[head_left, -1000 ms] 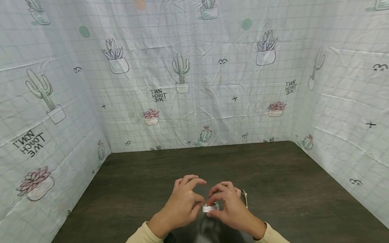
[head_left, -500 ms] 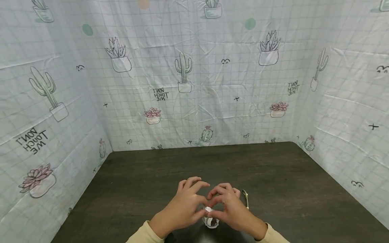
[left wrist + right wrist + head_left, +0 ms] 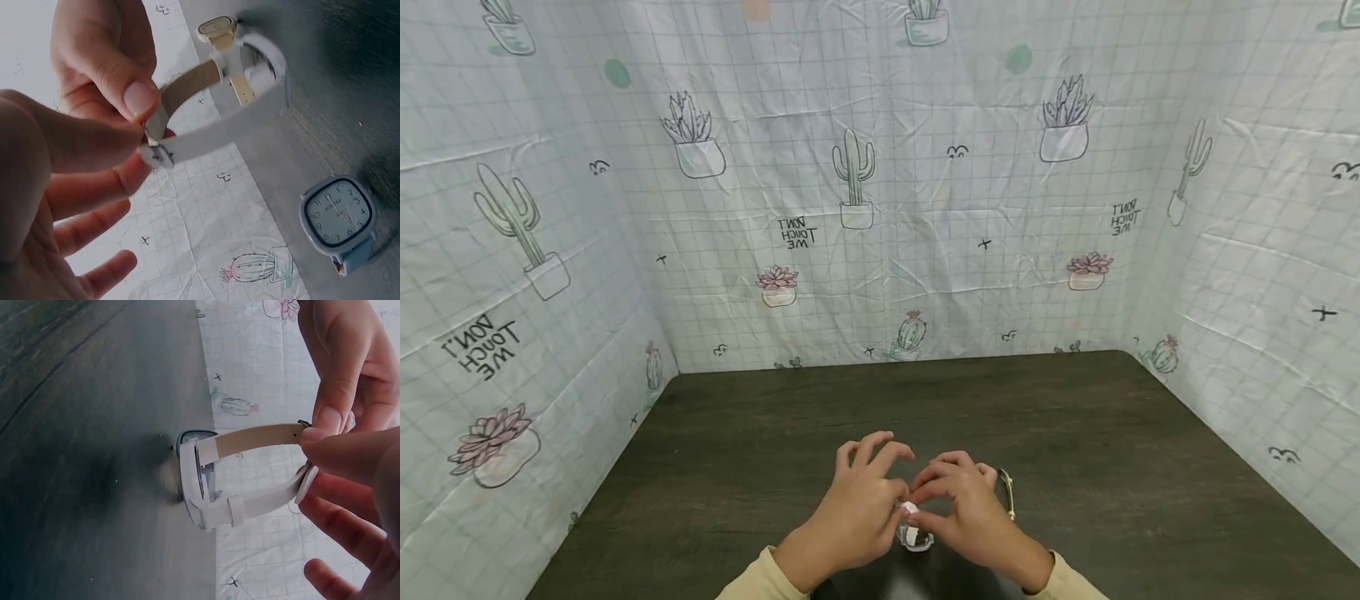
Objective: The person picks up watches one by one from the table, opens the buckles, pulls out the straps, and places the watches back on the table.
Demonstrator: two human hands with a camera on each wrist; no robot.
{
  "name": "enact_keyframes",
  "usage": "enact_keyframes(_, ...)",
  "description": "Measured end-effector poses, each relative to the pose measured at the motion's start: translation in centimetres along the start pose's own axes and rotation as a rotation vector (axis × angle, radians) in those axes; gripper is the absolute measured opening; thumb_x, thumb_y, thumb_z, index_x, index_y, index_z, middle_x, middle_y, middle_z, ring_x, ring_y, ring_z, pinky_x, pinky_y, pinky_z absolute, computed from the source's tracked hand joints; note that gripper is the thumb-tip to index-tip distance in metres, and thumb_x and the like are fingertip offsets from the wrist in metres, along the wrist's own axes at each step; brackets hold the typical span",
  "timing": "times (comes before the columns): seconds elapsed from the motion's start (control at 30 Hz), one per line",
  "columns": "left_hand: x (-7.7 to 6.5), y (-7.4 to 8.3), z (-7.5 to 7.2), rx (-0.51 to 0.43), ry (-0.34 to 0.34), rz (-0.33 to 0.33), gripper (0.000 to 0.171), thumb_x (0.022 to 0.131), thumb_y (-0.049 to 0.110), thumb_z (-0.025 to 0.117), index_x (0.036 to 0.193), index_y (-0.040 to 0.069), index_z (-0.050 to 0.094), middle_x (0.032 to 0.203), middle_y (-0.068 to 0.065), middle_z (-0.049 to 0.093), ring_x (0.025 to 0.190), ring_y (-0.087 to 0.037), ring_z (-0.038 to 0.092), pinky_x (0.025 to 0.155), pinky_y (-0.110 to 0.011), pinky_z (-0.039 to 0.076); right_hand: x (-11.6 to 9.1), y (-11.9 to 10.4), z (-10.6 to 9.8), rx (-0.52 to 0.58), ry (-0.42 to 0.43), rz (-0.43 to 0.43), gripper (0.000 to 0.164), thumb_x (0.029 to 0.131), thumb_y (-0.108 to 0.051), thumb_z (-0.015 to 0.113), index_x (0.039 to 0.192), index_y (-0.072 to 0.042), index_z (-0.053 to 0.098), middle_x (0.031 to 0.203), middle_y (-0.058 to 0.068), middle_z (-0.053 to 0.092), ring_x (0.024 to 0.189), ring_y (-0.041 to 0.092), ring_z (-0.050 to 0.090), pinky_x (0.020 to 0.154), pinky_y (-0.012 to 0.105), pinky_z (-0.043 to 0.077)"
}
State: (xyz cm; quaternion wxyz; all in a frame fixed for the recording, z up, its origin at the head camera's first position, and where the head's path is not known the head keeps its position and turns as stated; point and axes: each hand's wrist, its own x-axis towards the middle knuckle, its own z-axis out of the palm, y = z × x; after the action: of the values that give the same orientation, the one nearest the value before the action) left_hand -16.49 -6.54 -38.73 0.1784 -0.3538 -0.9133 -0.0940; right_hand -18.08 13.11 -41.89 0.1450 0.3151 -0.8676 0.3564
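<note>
A white wristwatch hangs in a loop between my hands, its case lowest in the head view. My left hand pinches the strap near the metal buckle. From the other side, my right hand pinches the strap end between thumb and fingers. In the right wrist view the strap's tan lining shows, and both strap ends meet at the fingertips. How far the strap sits in the buckle is hidden by thumbs and fingers. The watch's dial faces away from the wrist cameras.
A watch with a cream strap lies on the dark table, right of my right hand. Another watch, pale blue with a square numbered dial, is on the table in the left wrist view. Patterned cloth walls enclose the table's back and sides.
The white watch has turned from a level loop in my right fingers to hanging with its case down. My left fingers have closed in on the strap ends beside the right ones.
</note>
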Motion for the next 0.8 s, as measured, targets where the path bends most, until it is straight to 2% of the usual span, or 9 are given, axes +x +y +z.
enact_keyframes(0.1,-0.1,0.1,-0.1,-0.008,0.023,-0.019,0.010,0.088,0.026,0.070,0.078,0.026,0.072,0.128,0.006,0.051,0.135,-0.030,0.036,0.096,-0.057,0.034,0.0,0.1,0.0,-0.005,0.010,0.015,0.021,0.070,-0.027,0.087,0.078,-0.041,0.074,0.093,-0.021,0.066,0.106,0.014,0.050,0.078,0.047,0.016)
enact_keyframes(0.2,-0.2,0.0,-0.1,-0.059,0.019,-0.046,0.012,0.090,0.027,0.069,0.078,0.026,0.071,0.127,0.007,0.051,0.134,-0.028,0.036,0.096,-0.057,0.033,-0.1,0.1,-0.1,0.002,0.011,0.027,0.021,0.069,-0.025,0.087,0.078,-0.040,0.074,0.093,-0.020,0.068,0.104,0.013,0.052,0.077,0.048,0.019)
enact_keyframes(0.43,-0.3,0.0,-0.1,-0.145,0.041,-0.119,0.012,0.093,0.028,0.067,0.083,0.023,0.072,0.125,0.004,0.052,0.129,-0.024,0.038,0.097,-0.056,0.031,0.0,-0.1,-0.5,0.039,0.005,0.064,0.015,0.073,-0.028,0.085,0.077,-0.038,0.075,0.091,-0.019,0.067,0.099,0.010,0.054,0.076,0.044,0.023)
enact_keyframes(0.57,-0.2,-0.1,0.0,-0.160,0.036,-0.112,0.012,0.093,0.029,0.066,0.085,0.023,0.071,0.124,0.005,0.052,0.127,-0.023,0.039,0.095,-0.054,0.031,0.1,-0.3,-0.8,0.063,-0.010,0.060,0.011,0.074,-0.029,0.084,0.077,-0.035,0.075,0.091,-0.016,0.068,0.099,0.013,0.055,0.075,0.044,0.023)
enact_keyframes(0.8,0.0,-0.3,-0.4,-0.148,-0.018,-0.068,0.005,0.089,0.031,0.072,0.086,0.028,0.073,0.127,0.008,0.051,0.129,-0.023,0.036,0.096,-0.055,0.031,0.1,-0.4,-1.3,0.065,-0.078,0.058,0.006,0.075,-0.036,0.081,0.074,-0.035,0.075,0.105,-0.011,0.064,0.110,0.020,0.048,0.083,0.053,0.018)
